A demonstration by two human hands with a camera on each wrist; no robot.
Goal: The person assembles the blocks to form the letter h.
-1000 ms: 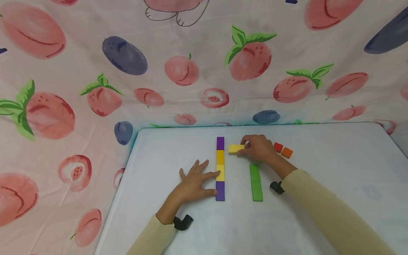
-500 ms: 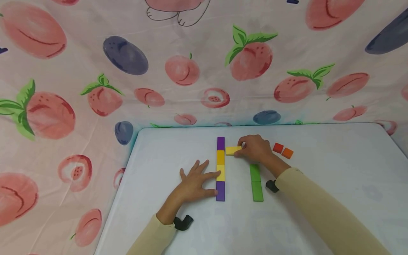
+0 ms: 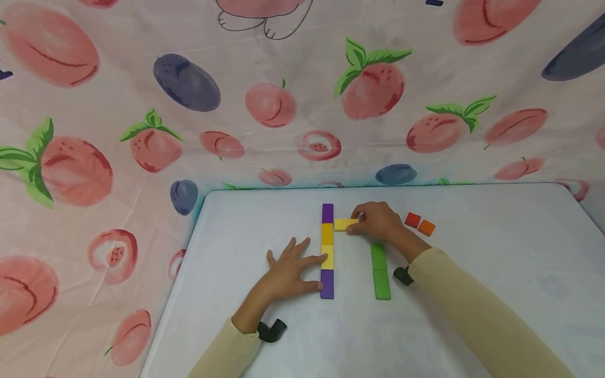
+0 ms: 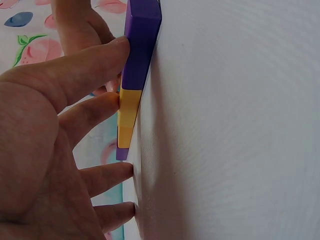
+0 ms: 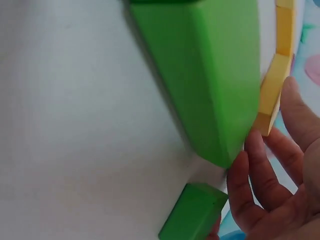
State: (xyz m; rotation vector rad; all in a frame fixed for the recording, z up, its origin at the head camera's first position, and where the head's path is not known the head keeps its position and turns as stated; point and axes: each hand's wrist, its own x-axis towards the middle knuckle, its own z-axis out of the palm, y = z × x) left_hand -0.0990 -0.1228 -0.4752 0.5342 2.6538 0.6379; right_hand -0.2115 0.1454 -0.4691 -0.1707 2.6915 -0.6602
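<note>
A straight column of blocks runs away from the person: purple [image 3: 327,286], yellow [image 3: 329,251], yellow-orange [image 3: 327,234] and a far purple block [image 3: 327,213]. The left hand [image 3: 285,273] lies spread to its left, thumb tip on the near purple block's side and index fingertip on the yellow one. Between thumb and fingers, the right hand [image 3: 378,223] pinches another yellow block [image 3: 344,225], which lies crosswise with its left end right at the column's far half. In the right wrist view the pinched yellow block [image 5: 272,92] shows its near end beside the fingers.
Two green blocks [image 3: 381,283] lie end to end right of the column. Another green block [image 5: 192,212] shows under the right hand in the right wrist view. Red [image 3: 413,220] and orange [image 3: 427,228] blocks lie farther right. A fruit-print cloth [image 3: 269,105] hangs behind the white table [image 3: 227,231].
The right hand has moved slightly left and nearer with the yellow block, bringing its end up to the column. The left hand has stayed in place.
</note>
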